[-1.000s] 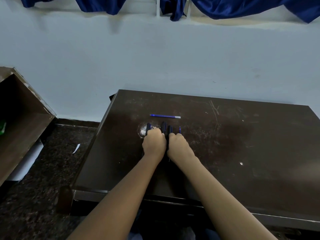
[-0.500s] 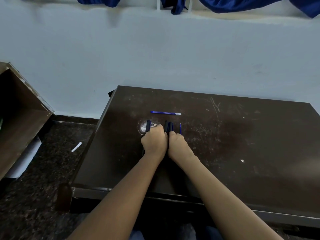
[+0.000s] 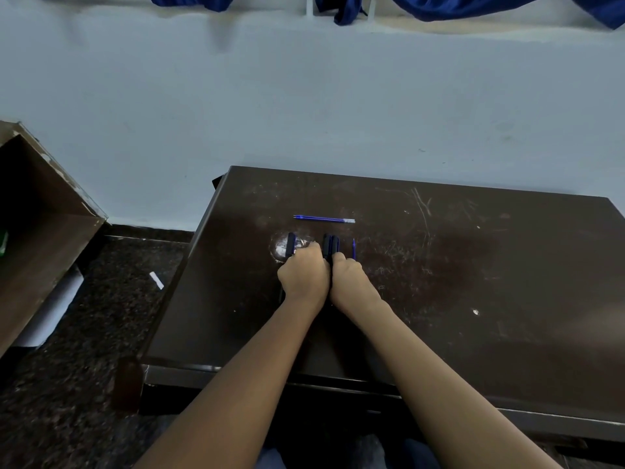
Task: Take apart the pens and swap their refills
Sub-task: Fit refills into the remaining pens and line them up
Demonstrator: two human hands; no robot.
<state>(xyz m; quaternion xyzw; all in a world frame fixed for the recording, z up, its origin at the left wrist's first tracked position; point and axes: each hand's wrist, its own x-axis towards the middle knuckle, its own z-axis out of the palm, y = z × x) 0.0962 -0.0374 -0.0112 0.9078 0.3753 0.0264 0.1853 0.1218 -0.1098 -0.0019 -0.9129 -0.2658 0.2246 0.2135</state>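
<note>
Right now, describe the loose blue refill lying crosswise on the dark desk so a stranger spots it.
Start at the dark brown wooden desk against the pale wall. Beyond the left hand and right hand lies a thin blue plastic refill with a clear end. Unlike the dark pen barrels they grip, it lies crosswise, alone and untouched.

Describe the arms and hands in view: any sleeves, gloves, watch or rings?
Both forearms are bare to the frame's bottom edge: no sleeves, gloves, watch or wristband on the left hand or right hand. The fingers are mostly hidden, so rings cannot be ruled out.
</note>
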